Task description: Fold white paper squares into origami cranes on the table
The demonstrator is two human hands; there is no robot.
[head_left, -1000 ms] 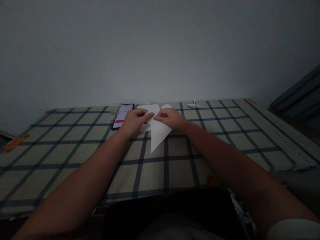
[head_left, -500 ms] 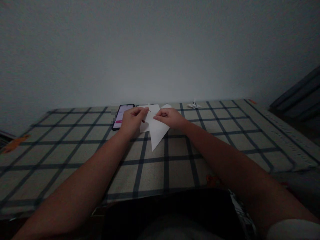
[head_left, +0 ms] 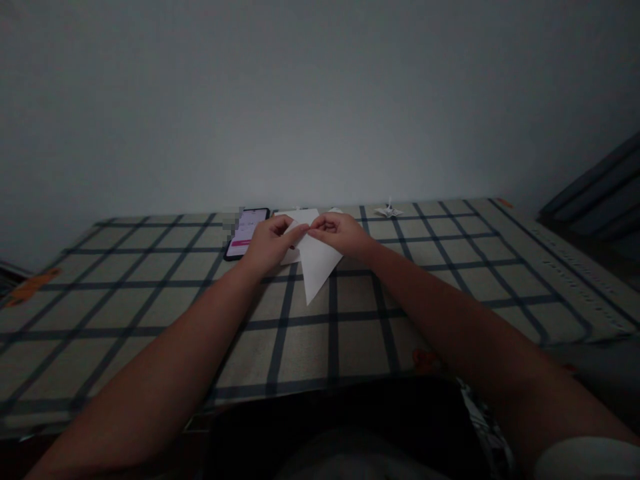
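Note:
A folded sheet of white paper [head_left: 317,267] is held a little above the table, one sharp corner pointing down towards me. My left hand [head_left: 273,243] pinches its upper left edge, thumb stretched towards the middle. Close beside it, my right hand [head_left: 343,235] has thumb and fingertips closed on the top of the same paper. The two thumbs almost meet. Behind the hands lies more white paper [head_left: 306,215], partly hidden by my fingers; whether it is a separate sheet I cannot tell.
A phone [head_left: 246,233] with a lit screen lies left of my left hand. Further back on the right sits a small folded paper figure [head_left: 389,210]. A checked cloth [head_left: 440,287] covers the table, which stands against a grey wall [head_left: 320,100].
My left hand has moved slightly right, and its thumb now reaches close to my right thumb. The paper's lower corner has shifted a little to the right. My right hand has barely moved.

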